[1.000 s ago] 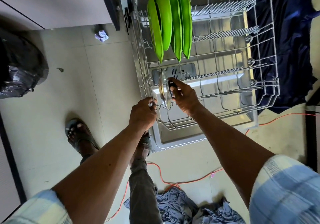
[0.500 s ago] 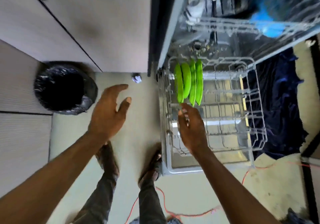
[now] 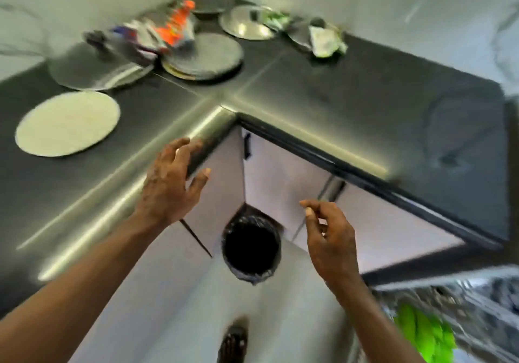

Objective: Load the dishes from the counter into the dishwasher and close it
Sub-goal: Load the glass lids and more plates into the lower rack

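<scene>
The dark L-shaped counter (image 3: pixel 351 87) fills the upper view. On it lie a white round plate (image 3: pixel 67 123) at the left, a large steel lid (image 3: pixel 95 66), a grey round plate (image 3: pixel 205 56), a shiny steel lid (image 3: pixel 247 22) and a dark pot lid (image 3: pixel 210 0) at the back. My left hand (image 3: pixel 171 185) hovers empty with fingers spread by the counter's inner corner edge. My right hand (image 3: pixel 328 239) is raised with loosely curled fingers, holding nothing. The open dishwasher (image 3: pixel 449 306) shows at the lower right, blurred, with green plates (image 3: pixel 424 331) standing in its rack.
A black-lined bin (image 3: pixel 251 253) stands on the floor in the cabinet corner below my hands. Orange and white packets (image 3: pixel 168 31) and a crumpled wrapper (image 3: pixel 325 40) lie among the dishes. Pale cabinet doors (image 3: pixel 280 177) run under the counter. My foot (image 3: pixel 233 343) is on the floor.
The view has swung up from the dishwasher rack to the counter. My right hand left the glass lid in the rack, and both hands have risen empty toward the counter.
</scene>
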The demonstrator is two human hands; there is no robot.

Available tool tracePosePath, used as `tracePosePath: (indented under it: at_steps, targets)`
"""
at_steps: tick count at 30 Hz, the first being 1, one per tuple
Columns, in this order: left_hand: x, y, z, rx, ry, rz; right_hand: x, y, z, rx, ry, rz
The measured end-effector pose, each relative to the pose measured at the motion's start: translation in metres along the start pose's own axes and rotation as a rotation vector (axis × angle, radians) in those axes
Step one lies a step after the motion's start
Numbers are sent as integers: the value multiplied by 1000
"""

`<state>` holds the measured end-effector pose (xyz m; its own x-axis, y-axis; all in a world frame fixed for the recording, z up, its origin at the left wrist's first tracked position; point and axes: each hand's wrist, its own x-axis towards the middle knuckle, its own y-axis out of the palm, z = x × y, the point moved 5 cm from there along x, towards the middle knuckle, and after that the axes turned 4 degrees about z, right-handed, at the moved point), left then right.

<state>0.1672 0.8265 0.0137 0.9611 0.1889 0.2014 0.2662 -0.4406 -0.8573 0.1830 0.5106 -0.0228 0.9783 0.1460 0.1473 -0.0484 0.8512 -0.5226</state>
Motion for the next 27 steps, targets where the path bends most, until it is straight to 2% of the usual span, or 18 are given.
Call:
tracePosePath:
  at_steps: [3,6,9,13,18,23,25,27]
  targets:
    - [25,-33,61,113,-118,121,56,44,60,-21,-105,98]
    - [40,-34,102,279,-169,286,113,88,106,-62,-162,183]
    - [50,-26,116,308,-155,243,181,135,143,-63,-120,204]
    - [57,-21,122,294,-153,215,271,193,160,7,181,221]
    - [58,-23,120,274,-160,210,327,247,183,-190,130,225]
    - [59,-22,122,277,-163,195,340,292,186,-371,103,223]
    - [58,-22,123,279,-161,181,339,301,183,-381,82,184]
    - [59,-21,124,273,-159,171,345,301,179,-269,186,72]
